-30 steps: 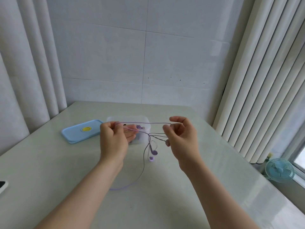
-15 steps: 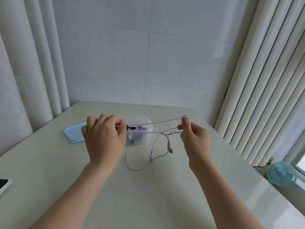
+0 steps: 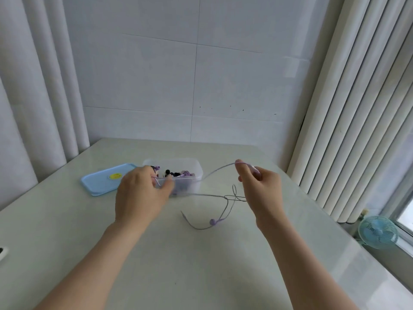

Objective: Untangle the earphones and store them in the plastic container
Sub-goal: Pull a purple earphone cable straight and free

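Note:
A thin purple earphone cable (image 3: 216, 171) stretches between my two hands above the table. My left hand (image 3: 140, 195) pinches one end just in front of the clear plastic container (image 3: 194, 168), which holds several dark and purple earphones. My right hand (image 3: 260, 189) pinches the cable higher up to the right. Below it a small tangle of loops (image 3: 232, 196) hangs, and a purple earbud (image 3: 212, 221) rests on the table with a tail of cable curling left.
The container's blue lid (image 3: 100, 181) lies flat to its left. A phone corner (image 3: 2, 252) shows at the left table edge. Curtains flank the tiled wall, and a small blue fan (image 3: 378, 232) stands on the floor at right.
My hands have drawn further apart, the right one moving right and the left one dropping lower in front of the container. The cable is pulled longer and the earbud now rests on the table.

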Demonstrator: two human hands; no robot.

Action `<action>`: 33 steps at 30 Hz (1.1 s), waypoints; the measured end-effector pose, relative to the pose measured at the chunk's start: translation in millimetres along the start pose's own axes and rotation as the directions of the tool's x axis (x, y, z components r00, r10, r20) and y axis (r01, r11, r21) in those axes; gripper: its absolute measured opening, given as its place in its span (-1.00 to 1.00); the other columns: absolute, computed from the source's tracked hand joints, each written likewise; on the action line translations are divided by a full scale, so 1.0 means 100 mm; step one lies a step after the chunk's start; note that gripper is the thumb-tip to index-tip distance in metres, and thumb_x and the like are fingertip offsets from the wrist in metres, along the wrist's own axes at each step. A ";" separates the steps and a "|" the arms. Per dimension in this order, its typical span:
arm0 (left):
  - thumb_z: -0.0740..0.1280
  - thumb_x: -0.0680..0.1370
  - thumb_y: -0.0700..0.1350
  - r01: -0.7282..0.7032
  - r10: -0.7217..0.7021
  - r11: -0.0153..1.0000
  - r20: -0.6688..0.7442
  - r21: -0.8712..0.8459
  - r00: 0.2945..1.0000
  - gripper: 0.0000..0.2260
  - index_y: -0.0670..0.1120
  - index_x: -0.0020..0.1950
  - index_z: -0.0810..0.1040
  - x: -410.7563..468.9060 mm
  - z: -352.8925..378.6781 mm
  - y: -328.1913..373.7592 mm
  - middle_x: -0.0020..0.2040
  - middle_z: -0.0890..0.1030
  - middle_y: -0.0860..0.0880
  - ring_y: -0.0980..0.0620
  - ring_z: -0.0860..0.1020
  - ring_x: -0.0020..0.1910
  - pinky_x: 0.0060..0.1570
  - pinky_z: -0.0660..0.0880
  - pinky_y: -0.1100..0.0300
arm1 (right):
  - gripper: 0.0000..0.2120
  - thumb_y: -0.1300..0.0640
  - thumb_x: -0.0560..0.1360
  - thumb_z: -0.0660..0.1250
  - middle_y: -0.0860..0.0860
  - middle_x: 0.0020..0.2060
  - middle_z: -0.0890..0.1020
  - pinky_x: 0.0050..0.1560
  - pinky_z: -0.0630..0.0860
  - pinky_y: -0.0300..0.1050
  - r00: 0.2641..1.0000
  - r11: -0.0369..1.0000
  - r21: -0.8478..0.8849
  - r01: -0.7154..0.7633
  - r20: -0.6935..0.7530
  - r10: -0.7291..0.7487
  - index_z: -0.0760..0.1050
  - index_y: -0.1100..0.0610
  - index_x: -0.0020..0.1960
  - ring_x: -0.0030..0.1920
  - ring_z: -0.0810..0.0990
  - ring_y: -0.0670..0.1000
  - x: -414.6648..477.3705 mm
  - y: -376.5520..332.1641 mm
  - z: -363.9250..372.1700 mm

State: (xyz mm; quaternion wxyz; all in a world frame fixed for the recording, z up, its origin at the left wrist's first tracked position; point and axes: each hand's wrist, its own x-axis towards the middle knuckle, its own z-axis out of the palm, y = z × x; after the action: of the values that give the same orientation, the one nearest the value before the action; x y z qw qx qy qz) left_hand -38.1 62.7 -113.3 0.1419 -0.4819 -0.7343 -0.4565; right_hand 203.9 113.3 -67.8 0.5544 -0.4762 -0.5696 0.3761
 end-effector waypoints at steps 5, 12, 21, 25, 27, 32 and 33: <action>0.31 0.72 -0.05 0.559 -0.370 0.304 0.446 -0.771 0.815 -0.76 -0.23 0.03 0.52 0.01 -0.04 0.27 -0.28 0.72 -0.11 -0.06 0.73 -0.30 -0.11 0.69 -0.02 | -0.44 -0.12 0.51 0.39 0.07 -0.36 0.19 -0.30 0.27 -0.08 0.998 0.997 -0.073 -0.012 -0.064 0.007 0.13 0.21 -0.28 -0.32 0.17 0.06 0.01 0.03 0.04; 0.49 0.56 0.08 0.336 -0.152 0.773 0.357 -0.539 0.922 -0.67 0.00 -0.18 0.38 -0.06 -0.05 0.27 -0.35 0.38 0.11 0.08 0.34 -0.39 -0.36 0.32 0.17 | -0.52 -0.18 0.58 0.40 0.07 -0.30 0.36 -0.21 0.52 0.01 0.962 0.938 0.224 -0.265 -0.005 0.273 0.44 0.24 -0.18 -0.30 0.36 0.09 0.00 -0.05 0.03; 0.48 0.44 0.38 -0.123 0.146 0.989 0.473 -0.080 0.869 -0.66 0.14 -0.27 0.63 -0.10 -0.06 0.16 -0.36 0.58 0.18 0.18 0.52 -0.33 -0.32 0.38 0.17 | -0.47 -0.20 0.67 0.25 0.03 -0.22 0.46 -0.22 0.32 -0.09 0.993 0.994 0.091 -0.060 -0.092 0.069 0.54 0.28 -0.13 -0.27 0.38 -0.01 -0.02 -0.11 -0.02; 0.37 0.64 0.00 0.200 -0.098 0.831 0.218 -0.520 0.971 -0.67 -0.15 -0.24 0.50 -0.02 -0.02 0.20 -0.40 0.57 0.13 0.14 0.48 -0.38 -0.27 0.45 0.08 | -0.50 -0.21 0.66 0.24 0.04 -0.27 0.34 -0.24 0.27 -0.09 0.994 0.995 0.066 -0.076 -0.070 0.081 0.53 0.16 -0.24 -0.36 0.32 -0.05 -0.02 -0.11 -0.03; 0.29 0.69 -0.11 0.417 -0.264 0.488 0.325 -0.767 0.908 -0.77 -0.18 -0.13 0.50 0.03 -0.06 0.28 -0.18 0.75 0.06 0.06 0.70 -0.12 -0.08 0.61 0.08 | -0.47 -0.22 0.66 0.23 -0.06 -0.42 0.30 -0.26 0.25 -0.08 0.995 0.996 0.009 -0.089 -0.049 0.089 0.55 0.17 -0.27 -0.38 0.31 -0.04 -0.01 -0.09 -0.03; 0.23 0.72 -0.12 0.550 -0.393 -0.037 0.518 -0.834 0.760 -0.77 -0.06 -0.13 0.36 0.12 -0.20 0.38 -0.41 0.42 -0.02 0.01 0.43 -0.49 -0.27 0.55 0.11 | -0.45 -0.10 0.68 0.21 -0.19 -0.66 0.37 -0.40 0.32 -0.26 0.998 0.954 -0.300 0.006 0.056 0.011 0.61 0.38 -0.10 -0.53 0.38 -0.13 -0.01 0.04 0.02; 0.24 0.72 -0.07 0.541 -0.414 0.163 0.441 -0.825 0.797 -0.77 -0.05 -0.12 0.34 0.11 -0.21 0.34 -0.37 0.38 0.00 0.02 0.33 -0.48 -0.37 0.45 0.18 | -0.47 -0.08 0.68 0.22 -0.18 -0.66 0.37 -0.45 0.30 -0.28 0.999 0.955 -0.296 0.003 0.047 0.012 0.59 0.40 -0.09 -0.55 0.37 -0.13 0.00 0.06 0.03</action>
State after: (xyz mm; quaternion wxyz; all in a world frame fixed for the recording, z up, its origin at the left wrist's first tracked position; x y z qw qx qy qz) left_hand -19.8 56.3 -76.7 -0.3493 -0.2419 -0.4594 -0.7800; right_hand 201.6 114.7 -74.0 0.4621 -0.5458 -0.6316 0.2994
